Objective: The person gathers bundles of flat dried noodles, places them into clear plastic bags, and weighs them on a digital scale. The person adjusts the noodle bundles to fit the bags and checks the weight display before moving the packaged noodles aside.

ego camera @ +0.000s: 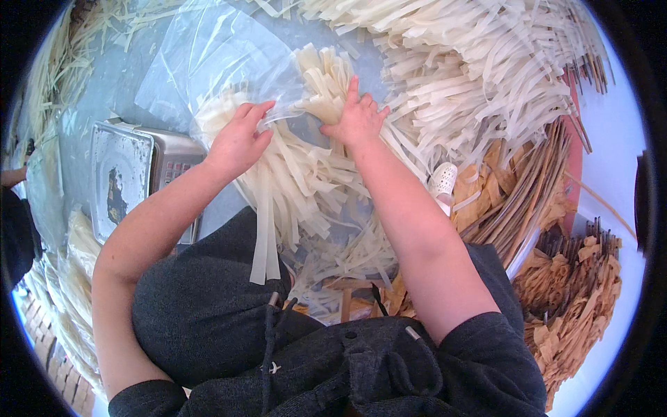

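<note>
A clear plastic bag (224, 57) lies spread before me, with a bunch of pale, flat, dried strips (221, 107) in its mouth. My left hand (241, 136) is at the bag's edge, its curled fingers on the film; the thumb and index tips stand apart. Another bunch of strips (324, 78), folded in loops, is beside the bag's mouth. My right hand (360, 115) lies against this bunch with its fingers spread. Below both hands, a loose heap of strips (307, 182) fans out, two long ones hanging towards my knee.
A scale with a worn metal pan (122, 177) stands at left. A large pile of strips (469, 78) fills the upper right. Thin sticks (536, 193) and brown crumpled sheets (573, 323) lie at right, near a white perforated shoe (444, 180). Part of another person (18, 229) shows at far left.
</note>
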A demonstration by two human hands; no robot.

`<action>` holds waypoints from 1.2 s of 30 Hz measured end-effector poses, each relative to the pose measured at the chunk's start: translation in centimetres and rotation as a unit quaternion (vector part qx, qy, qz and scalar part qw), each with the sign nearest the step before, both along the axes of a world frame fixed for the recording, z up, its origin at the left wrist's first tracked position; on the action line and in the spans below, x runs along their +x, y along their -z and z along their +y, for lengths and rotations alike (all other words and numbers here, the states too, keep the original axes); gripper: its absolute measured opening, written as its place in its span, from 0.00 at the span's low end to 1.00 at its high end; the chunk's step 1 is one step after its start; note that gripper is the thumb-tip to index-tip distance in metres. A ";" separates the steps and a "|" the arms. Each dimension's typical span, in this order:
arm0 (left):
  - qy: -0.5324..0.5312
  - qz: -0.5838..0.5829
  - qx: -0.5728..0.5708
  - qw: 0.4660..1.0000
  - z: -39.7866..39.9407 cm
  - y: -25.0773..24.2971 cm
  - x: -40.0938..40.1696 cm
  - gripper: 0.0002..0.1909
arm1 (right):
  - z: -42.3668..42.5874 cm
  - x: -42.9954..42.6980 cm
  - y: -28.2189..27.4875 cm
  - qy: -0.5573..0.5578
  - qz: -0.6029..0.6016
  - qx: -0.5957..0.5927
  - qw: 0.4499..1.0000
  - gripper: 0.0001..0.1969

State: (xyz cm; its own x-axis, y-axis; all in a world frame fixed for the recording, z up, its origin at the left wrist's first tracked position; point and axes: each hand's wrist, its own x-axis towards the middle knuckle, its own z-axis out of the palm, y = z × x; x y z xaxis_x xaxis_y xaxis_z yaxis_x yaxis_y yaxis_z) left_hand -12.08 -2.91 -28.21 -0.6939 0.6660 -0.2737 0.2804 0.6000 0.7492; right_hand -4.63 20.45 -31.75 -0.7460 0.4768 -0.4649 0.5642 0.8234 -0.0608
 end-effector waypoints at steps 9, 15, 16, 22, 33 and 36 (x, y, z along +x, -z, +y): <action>0.023 0.051 -0.004 0.998 1.3 -1.4 -1.6 0.20 | 3.3 -0.3 -0.7 0.104 0.013 -0.123 0.987 0.51; -0.247 -0.362 0.073 0.896 -0.8 1.0 -3.9 0.11 | 5.8 -0.5 1.5 0.109 0.034 -0.142 0.983 0.39; -0.262 -0.388 0.090 0.879 -0.7 1.2 -4.3 0.11 | 6.6 -0.4 2.6 0.119 0.058 -0.206 0.970 0.38; -0.243 -0.252 0.061 0.935 0.3 -0.9 -3.2 0.19 | 8.9 1.2 2.1 0.224 0.109 -0.465 0.850 0.30; -0.037 -0.267 -0.076 0.960 10.3 0.8 -0.8 0.24 | 9.5 0.5 0.3 0.216 0.115 -0.477 0.844 0.30; -0.152 -0.449 -0.050 0.879 11.3 5.3 -1.4 0.32 | 8.8 0.5 -0.3 0.222 0.096 -0.546 0.802 0.31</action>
